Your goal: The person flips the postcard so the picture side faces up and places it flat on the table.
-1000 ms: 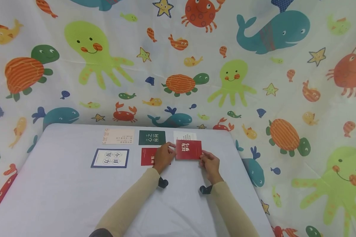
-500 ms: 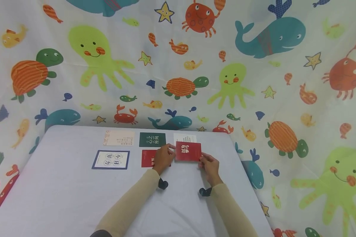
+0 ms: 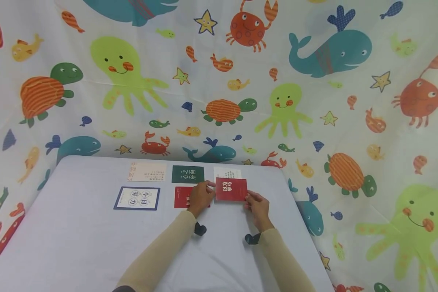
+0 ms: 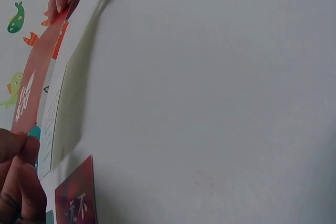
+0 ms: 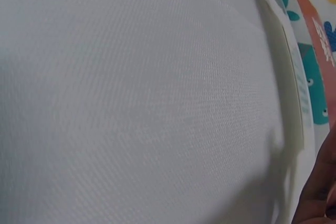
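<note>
A red card with white characters is held up between both hands, in front of a white card on the table and partly covering it. My left hand pinches its left edge, and my right hand grips its lower right corner. In the left wrist view, the red card appears raised off the cloth, with the left hand at its near end. The right wrist view shows only part of the right hand. Under my left forearm side lies another red card, partly hidden by that hand.
Left of the hands lie a green card, a pale pink card and a blue-bordered white card. They rest on a white-covered table. A curtain printed with sea animals hangs behind and at the sides.
The head view has tilted up slightly, so the scene sits lower. Both hands keep hold of the red card, which has hardly moved relative to the other cards.
</note>
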{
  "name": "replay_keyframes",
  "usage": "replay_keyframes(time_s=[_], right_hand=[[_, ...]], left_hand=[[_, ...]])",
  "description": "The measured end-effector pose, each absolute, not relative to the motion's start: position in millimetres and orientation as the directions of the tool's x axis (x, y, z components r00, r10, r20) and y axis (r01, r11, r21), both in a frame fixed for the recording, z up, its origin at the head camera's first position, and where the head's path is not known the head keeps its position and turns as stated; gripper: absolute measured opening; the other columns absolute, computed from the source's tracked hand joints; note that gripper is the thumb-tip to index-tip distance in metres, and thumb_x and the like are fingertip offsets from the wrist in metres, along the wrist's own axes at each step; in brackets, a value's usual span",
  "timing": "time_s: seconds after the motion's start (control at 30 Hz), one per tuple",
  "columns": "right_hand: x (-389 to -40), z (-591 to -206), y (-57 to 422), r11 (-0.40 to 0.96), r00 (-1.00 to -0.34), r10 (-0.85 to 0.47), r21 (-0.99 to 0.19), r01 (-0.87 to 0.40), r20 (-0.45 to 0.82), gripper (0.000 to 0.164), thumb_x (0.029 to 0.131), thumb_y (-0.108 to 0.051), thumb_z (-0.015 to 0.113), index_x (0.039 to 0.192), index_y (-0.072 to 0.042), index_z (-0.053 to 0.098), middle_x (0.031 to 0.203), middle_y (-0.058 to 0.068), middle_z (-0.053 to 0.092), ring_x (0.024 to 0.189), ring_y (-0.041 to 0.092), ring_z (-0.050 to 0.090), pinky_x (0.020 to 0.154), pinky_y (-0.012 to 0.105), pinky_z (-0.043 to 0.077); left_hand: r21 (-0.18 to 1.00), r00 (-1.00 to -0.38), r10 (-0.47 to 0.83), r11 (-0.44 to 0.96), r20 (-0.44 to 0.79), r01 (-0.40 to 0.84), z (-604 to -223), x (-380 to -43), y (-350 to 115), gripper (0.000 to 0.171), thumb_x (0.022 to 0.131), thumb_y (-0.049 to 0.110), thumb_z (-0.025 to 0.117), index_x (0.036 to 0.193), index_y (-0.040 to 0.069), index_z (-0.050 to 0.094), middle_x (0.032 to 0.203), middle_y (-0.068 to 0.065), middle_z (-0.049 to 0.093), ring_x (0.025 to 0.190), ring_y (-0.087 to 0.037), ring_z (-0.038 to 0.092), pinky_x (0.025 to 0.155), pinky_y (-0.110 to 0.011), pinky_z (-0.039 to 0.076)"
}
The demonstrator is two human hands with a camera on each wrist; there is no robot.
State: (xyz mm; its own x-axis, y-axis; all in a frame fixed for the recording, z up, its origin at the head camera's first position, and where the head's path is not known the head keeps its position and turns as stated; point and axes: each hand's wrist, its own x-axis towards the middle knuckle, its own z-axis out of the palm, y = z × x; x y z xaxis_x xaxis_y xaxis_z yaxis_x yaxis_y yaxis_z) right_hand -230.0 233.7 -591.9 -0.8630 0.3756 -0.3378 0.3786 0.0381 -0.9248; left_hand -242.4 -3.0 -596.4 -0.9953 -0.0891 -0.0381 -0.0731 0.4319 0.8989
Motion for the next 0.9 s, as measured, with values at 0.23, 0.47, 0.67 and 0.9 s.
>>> replay_keyframes(time_s=[0.23, 0.47, 0.67, 0.9], right_hand=[[-232.2, -591.9, 234.5, 0.052, -0.866, 0.378, -0.927, 0.372, -0.326, 0.029, 0.102, -0.017, 0.071, 0.131, -0.014, 0.075, 0.132, 0.015, 0.073, 0.093, 0.017, 0.072, 0.074, 0.023, 0.062], [-236.6, -588.1, 236.3, 0.079, -0.867, 0.393, -0.928, 0.365, -0.307, 0.028, 0.103, -0.015, 0.070, 0.131, -0.011, 0.075, 0.136, 0.015, 0.070, 0.092, 0.017, 0.072, 0.073, 0.023, 0.062], [-236.6, -587.7, 236.8, 0.075, -0.856, 0.402, -0.920, 0.384, -0.324, 0.029, 0.102, -0.012, 0.070, 0.131, -0.009, 0.074, 0.135, 0.017, 0.070, 0.090, 0.016, 0.072, 0.074, 0.024, 0.063], [-232.1, -590.2, 236.6, 0.075, -0.851, 0.403, -0.915, 0.397, -0.337, 0.030, 0.103, -0.014, 0.069, 0.132, -0.009, 0.074, 0.135, 0.018, 0.070, 0.089, 0.017, 0.073, 0.074, 0.024, 0.063]], left_hand=[[0.898, -0.996, -0.077, 0.434, -0.051, -0.080, -596.8, -240.6, -3.2, 0.032, 0.094, 0.024, 0.080, 0.124, 0.014, 0.077, 0.100, -0.002, 0.079, 0.086, -0.017, 0.072, 0.078, -0.038, 0.065], [0.901, -0.997, -0.061, 0.428, -0.044, -0.066, -591.9, -238.3, -0.2, 0.034, 0.093, 0.024, 0.080, 0.125, 0.011, 0.078, 0.106, -0.005, 0.079, 0.089, -0.020, 0.073, 0.075, -0.036, 0.064], [0.888, -0.993, -0.076, 0.445, -0.092, -0.116, -589.2, -236.7, 2.3, 0.034, 0.093, 0.022, 0.079, 0.125, 0.010, 0.078, 0.107, -0.006, 0.080, 0.091, -0.021, 0.074, 0.079, -0.040, 0.065], [0.881, -0.995, -0.072, 0.462, -0.071, -0.096, -587.9, -234.5, 2.2, 0.032, 0.093, 0.021, 0.079, 0.123, 0.010, 0.079, 0.105, -0.007, 0.080, 0.095, -0.023, 0.073, 0.086, -0.044, 0.063]])
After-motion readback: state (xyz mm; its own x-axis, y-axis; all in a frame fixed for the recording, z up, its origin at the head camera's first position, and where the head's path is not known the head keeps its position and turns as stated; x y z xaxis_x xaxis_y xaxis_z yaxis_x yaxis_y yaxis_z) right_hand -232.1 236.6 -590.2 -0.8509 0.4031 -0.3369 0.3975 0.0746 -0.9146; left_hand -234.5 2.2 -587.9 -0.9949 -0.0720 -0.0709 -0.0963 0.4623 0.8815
